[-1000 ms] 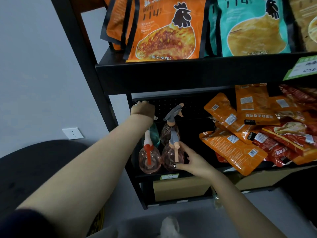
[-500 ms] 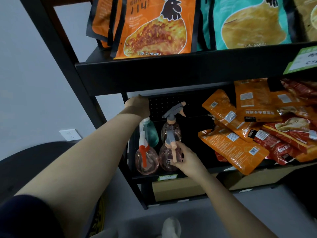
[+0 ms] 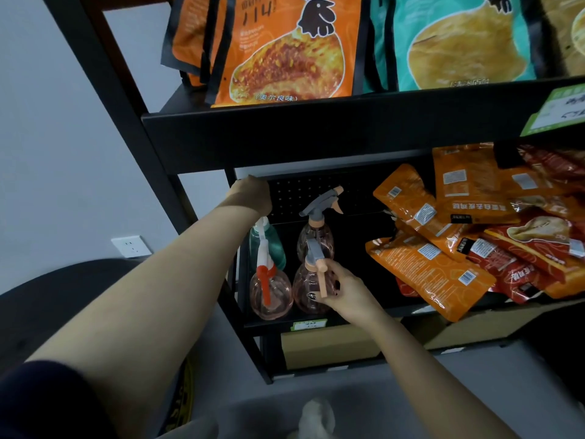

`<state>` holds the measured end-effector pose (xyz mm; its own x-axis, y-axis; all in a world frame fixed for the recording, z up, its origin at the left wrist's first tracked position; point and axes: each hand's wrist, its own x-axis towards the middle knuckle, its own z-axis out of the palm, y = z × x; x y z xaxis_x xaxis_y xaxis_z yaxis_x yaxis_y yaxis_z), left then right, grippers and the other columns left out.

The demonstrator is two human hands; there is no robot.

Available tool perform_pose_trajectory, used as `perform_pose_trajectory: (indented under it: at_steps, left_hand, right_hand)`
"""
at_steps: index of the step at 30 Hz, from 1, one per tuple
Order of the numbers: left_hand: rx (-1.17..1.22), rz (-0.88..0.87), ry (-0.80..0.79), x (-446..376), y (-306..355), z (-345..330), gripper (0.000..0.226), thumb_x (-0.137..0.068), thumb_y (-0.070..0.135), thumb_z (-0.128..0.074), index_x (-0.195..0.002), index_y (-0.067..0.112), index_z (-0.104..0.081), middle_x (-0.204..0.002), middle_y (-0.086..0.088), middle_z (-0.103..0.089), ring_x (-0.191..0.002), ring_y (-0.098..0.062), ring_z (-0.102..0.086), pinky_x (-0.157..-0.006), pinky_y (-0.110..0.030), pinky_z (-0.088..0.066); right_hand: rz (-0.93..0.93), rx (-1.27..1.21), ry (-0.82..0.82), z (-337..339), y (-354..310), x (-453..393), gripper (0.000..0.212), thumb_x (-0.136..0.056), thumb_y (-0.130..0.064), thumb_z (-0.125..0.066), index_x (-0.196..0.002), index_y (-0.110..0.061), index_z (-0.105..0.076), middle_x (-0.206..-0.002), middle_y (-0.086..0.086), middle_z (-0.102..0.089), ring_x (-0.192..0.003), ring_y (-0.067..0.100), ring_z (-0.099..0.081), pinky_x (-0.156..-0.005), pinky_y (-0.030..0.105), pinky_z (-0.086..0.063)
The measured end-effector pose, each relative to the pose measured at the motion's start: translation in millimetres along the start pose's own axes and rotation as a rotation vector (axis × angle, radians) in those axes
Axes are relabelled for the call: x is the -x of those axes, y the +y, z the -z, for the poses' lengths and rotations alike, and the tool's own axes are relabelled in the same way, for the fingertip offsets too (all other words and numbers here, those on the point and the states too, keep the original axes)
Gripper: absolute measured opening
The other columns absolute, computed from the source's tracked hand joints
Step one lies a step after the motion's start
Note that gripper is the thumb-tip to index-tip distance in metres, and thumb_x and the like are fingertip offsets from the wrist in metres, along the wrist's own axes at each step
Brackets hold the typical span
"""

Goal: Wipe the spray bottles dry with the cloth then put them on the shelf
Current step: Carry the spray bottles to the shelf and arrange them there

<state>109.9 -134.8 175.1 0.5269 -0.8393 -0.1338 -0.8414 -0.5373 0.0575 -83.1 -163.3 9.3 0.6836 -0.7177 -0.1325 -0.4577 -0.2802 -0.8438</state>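
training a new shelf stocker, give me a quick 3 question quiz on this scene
1. True or false: the right hand is on the front pink bottle with the grey trigger head.
2. How many spray bottles stand on the shelf? A) two B) four C) six
3. Fill in: the left hand grips the shelf frame just above the ____ bottle.

Key: 1 true; 2 B; 3 green
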Motion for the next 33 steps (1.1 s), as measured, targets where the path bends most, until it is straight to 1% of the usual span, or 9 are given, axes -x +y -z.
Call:
perform_pose_trajectory:
  at_steps: [2, 7, 12, 16, 18, 20, 25, 29, 33]
  left_hand:
    - [0.003, -0.006, -0.001, -1.5, -0.9, -1.3, 0.017, -0.086, -0.005, -0.043, -0.089, 0.0, -0.059, -0.07, -0.011, -0.055, -0.093, -0.032, -0.065, -0.081, -0.035, -0.053]
    - [-0.017, -0.008, -0.004, -8.0, -3.9, -4.4, 0.013, -0.089, 0.0, -0.044, -0.082, 0.001, -0.055, -0.063, -0.005, -0.047, -0.08, -0.028, -0.06, -0.071, -0.031, -0.05]
    - [-0.266, -0.058, 0.117, -12.1, 6.1, -1.4, 0.027, -0.096, 0.029, -0.048, -0.111, 0.009, -0.06, -0.097, -0.006, -0.056, -0.099, -0.024, -0.058, -0.068, -0.03, -0.04]
    - [-0.036, -0.379, 0.009, -28.0, 37.9, -4.9, 0.045, -0.093, 0.044, -0.049, -0.115, 0.007, -0.061, -0.115, -0.011, -0.058, -0.108, -0.027, -0.054, -0.082, -0.034, -0.043]
    - [-0.056, -0.469, -0.067, -36.9, 54.3, -14.3, 0.041, -0.091, 0.041, -0.055, -0.112, 0.007, -0.06, -0.105, -0.009, -0.061, -0.101, -0.026, -0.057, -0.074, -0.032, -0.042]
    - [-0.115, -0.478, -0.01, -45.7, 62.9, -22.1, 0.028, -0.089, 0.032, -0.059, -0.107, 0.01, -0.059, -0.098, -0.006, -0.061, -0.093, -0.025, -0.06, -0.065, -0.031, -0.04]
    - [-0.109, -0.529, 0.071, -56.5, 58.9, -23.8, 0.014, -0.088, 0.018, -0.061, -0.101, 0.013, -0.063, -0.085, 0.003, -0.051, -0.088, -0.018, -0.056, -0.065, -0.029, -0.037]
    - [0.0, -0.493, 0.013, -66.8, 42.9, -24.5, 0.018, -0.084, 0.0, -0.06, -0.098, 0.008, -0.068, -0.096, 0.002, -0.059, -0.092, -0.012, -0.055, -0.073, -0.021, -0.038]
    - [0.077, -0.478, -0.012, -70.8, 33.7, -28.6, 0.019, -0.085, 0.003, -0.061, -0.101, 0.01, -0.068, -0.111, -0.001, -0.063, -0.106, -0.016, -0.056, -0.083, -0.02, -0.038]
  right_hand:
    - [-0.008, 0.002, 0.002, 0.0, 0.8, -0.2, 0.076, -0.08, -0.019, -0.074, -0.142, -0.034, -0.032, -0.14, -0.004, -0.046, -0.123, 0.014, -0.049, -0.105, 0.035, -0.042]
    - [-0.007, 0.017, -0.008, 0.9, -0.7, -0.2, 0.075, -0.082, -0.019, -0.073, -0.143, -0.032, -0.031, -0.139, -0.004, -0.046, -0.125, 0.014, -0.047, -0.103, 0.028, -0.039]
    - [-0.027, 0.036, -0.119, 11.4, 1.9, 0.2, 0.089, -0.081, -0.027, -0.073, -0.148, -0.039, -0.016, -0.152, -0.005, -0.029, -0.137, 0.015, -0.032, -0.111, 0.037, -0.033]
    - [-0.05, -0.075, -0.145, 28.1, 7.3, 3.8, 0.087, -0.085, -0.029, -0.069, -0.149, -0.036, -0.011, -0.155, -0.01, -0.021, -0.14, 0.013, -0.026, -0.113, 0.037, -0.029]
    - [-0.066, -0.139, -0.12, 33.8, 10.7, 2.4, 0.073, -0.09, -0.028, -0.062, -0.148, -0.033, -0.018, -0.153, -0.008, -0.026, -0.138, 0.012, -0.029, -0.113, 0.034, -0.029]
    - [-0.082, -0.16, -0.056, 37.0, 14.0, -4.7, 0.063, -0.093, -0.027, -0.058, -0.147, -0.03, -0.025, -0.15, -0.004, -0.033, -0.136, 0.011, -0.033, -0.111, 0.032, -0.031]
    - [-0.102, -0.036, 0.075, 36.2, 13.7, -43.1, 0.065, -0.092, -0.027, -0.06, -0.148, -0.023, -0.026, -0.149, 0.005, -0.036, -0.133, 0.018, -0.039, -0.106, 0.034, -0.037]
    - [-0.071, -0.01, 0.089, 28.2, 1.7, -72.5, 0.075, -0.089, -0.021, -0.065, -0.149, -0.025, -0.02, -0.151, 0.005, -0.033, -0.135, 0.022, -0.037, -0.106, 0.033, -0.037]
    - [-0.046, -0.043, 0.049, 19.0, -8.8, -94.2, 0.074, -0.087, -0.016, -0.067, -0.147, -0.028, -0.026, -0.146, 0.002, -0.04, -0.131, 0.019, -0.041, -0.103, 0.03, -0.039]
